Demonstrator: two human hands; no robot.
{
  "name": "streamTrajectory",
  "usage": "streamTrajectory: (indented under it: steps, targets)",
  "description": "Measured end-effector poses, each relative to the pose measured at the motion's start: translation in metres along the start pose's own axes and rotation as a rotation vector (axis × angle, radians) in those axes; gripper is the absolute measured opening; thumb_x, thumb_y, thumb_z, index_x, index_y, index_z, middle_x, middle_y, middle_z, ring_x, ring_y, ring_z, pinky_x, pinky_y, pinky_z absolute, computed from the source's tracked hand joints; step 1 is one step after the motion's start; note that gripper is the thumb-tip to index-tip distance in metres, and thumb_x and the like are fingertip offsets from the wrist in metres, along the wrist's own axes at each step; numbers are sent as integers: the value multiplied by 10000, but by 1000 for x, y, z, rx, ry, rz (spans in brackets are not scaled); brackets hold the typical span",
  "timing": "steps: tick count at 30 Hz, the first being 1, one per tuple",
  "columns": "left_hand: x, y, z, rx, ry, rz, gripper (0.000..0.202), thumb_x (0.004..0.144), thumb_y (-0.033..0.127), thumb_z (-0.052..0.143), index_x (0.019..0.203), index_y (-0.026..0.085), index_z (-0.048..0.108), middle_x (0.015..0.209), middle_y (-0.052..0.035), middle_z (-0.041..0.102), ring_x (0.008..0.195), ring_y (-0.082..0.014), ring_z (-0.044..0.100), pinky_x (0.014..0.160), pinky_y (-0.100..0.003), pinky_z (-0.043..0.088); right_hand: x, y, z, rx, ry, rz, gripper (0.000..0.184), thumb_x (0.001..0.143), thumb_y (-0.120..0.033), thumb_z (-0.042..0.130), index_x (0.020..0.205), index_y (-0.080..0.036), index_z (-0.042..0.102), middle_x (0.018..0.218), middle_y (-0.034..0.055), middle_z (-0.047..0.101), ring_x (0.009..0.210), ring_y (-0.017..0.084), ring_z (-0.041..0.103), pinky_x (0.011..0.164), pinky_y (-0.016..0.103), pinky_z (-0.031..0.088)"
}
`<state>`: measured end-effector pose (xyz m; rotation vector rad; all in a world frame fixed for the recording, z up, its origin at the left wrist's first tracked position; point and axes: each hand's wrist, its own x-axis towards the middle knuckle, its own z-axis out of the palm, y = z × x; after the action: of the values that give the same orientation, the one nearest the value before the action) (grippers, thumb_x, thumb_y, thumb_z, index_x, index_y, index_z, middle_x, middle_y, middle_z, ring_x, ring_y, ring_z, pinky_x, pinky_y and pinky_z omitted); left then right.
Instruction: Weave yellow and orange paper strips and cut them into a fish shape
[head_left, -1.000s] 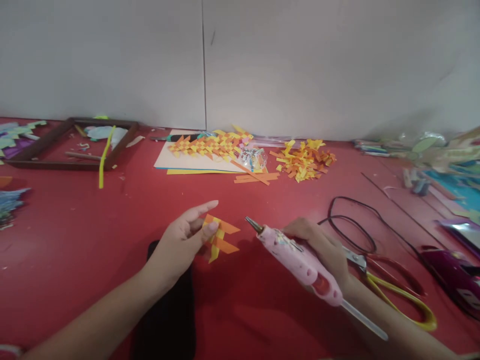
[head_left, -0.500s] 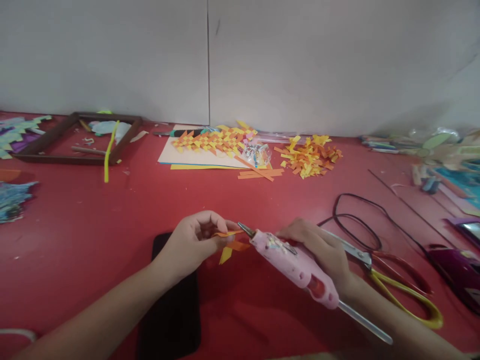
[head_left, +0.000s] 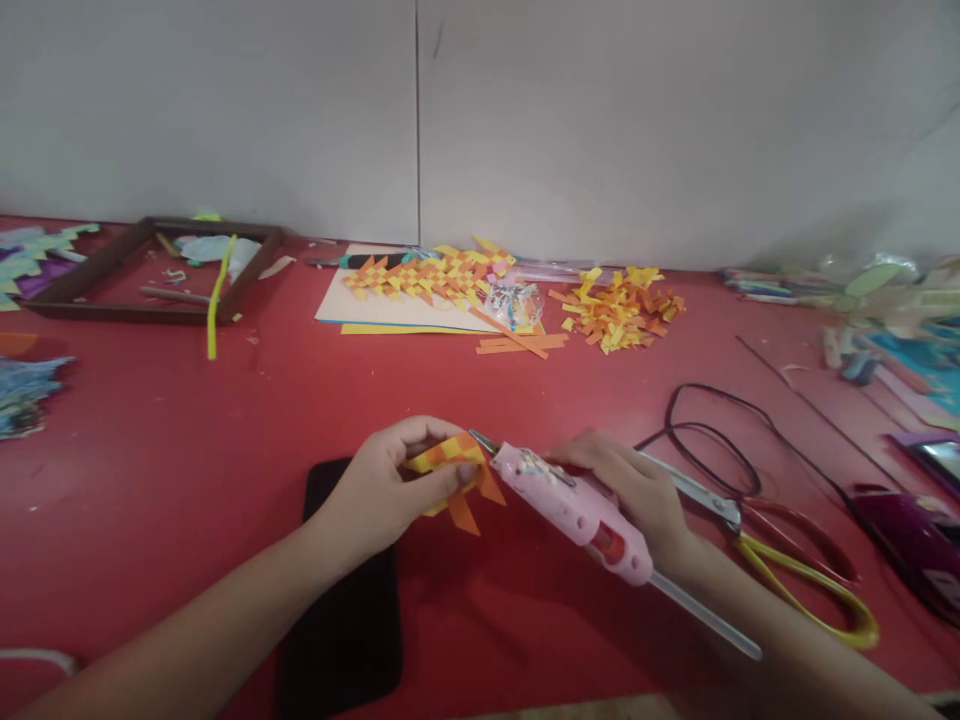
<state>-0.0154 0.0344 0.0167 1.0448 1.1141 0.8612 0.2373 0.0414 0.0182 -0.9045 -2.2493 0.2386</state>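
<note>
Between the thumb and fingers of my left hand (head_left: 397,475) is a woven paper piece (head_left: 455,450) of orange and yellow strips, with loose strip ends hanging down. My right hand (head_left: 630,485) is closed around a pink hot glue gun (head_left: 574,505), its fingers partly hidden behind the gun. The metal nozzle (head_left: 484,441) is at the upper right edge of the woven piece; whether it touches the paper I cannot tell. A clear glue stick (head_left: 705,613) juts from the gun's rear. Below my left hand lies a black phone-like slab (head_left: 349,620).
Scissors (head_left: 795,575) with red and yellow handles lie beside my right forearm, near a black cord (head_left: 712,430). Farther back are a longer woven strip (head_left: 420,280), a heap of folded paper bits (head_left: 622,310), loose orange strips (head_left: 521,343) and a brown frame (head_left: 120,312).
My left hand has turned the woven paper so its checkered face shows. The glue gun has shifted slightly left and up, its nozzle staying close to the paper.
</note>
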Motion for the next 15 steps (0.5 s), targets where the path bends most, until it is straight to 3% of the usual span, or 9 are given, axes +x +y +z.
streamTrajectory:
  steps: [4,6,9,11,15]
  targets:
    - [-4,-1,-2,49,-21,-9,296,854,380,666,1099,220,714,975,-35,695,788,-137,636,669,-234,483,1,1,-1,-12,-16,-9,189,969,-324,499,942,-175,613,720,36,634,607,130,601,536,223,466]
    - [-4,-2,-3,30,1,-29,426,826,352,704,1238,254,659,1017,-25,679,806,-130,636,690,-234,491,0,1,-2,-12,-27,-10,183,977,-315,487,958,-177,605,727,34,626,612,128,597,539,223,462]
    - [0,-3,-3,-52,34,-64,687,739,344,809,1363,239,541,913,-1,672,778,-123,648,690,-227,510,-3,2,-1,-5,-35,-3,150,970,-301,508,980,-180,596,748,35,621,632,132,594,555,233,461]
    - [2,-3,-3,-118,48,-82,687,700,348,848,1304,196,559,822,12,669,747,-120,659,675,-217,521,-5,3,-1,4,-35,2,122,965,-274,515,985,-181,593,764,39,622,647,134,595,568,239,465]
    - [4,-4,-2,-185,53,-104,382,709,374,836,950,151,640,782,-6,683,667,-104,643,574,-188,522,-6,4,-1,12,-31,4,100,958,-224,504,993,-185,589,765,38,616,643,136,592,563,244,462]
